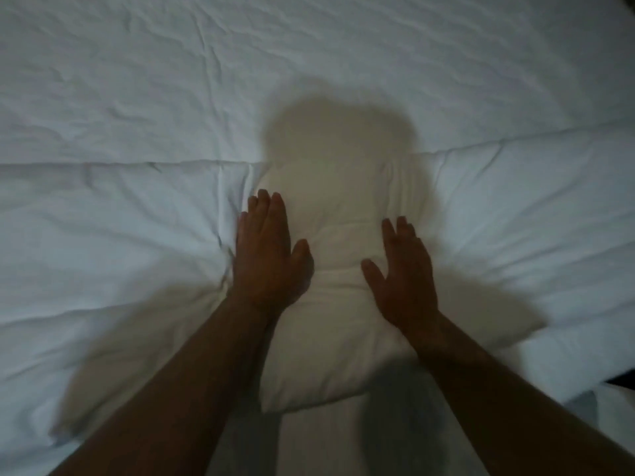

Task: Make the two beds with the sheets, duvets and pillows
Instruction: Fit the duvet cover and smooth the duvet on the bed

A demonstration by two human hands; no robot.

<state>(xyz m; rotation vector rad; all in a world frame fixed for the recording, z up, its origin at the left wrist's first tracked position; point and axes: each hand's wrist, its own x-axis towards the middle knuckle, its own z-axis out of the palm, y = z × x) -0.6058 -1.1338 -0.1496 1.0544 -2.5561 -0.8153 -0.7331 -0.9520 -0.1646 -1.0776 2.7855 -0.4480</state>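
White duvet (rumpled) over sheet

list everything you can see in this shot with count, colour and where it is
sheet: one, white, creased, across the far half of the bed
duvet: one, white, puffy, across the near half, on both sides of the pillow
pillow: one, white, in shadow, centre, lying lengthways
dark gap: one, black, right edge, beyond the bedding
left hand: one, flat, fingers straight, on the pillow's left edge
right hand: one, flat, fingers spread, on the pillow's right side
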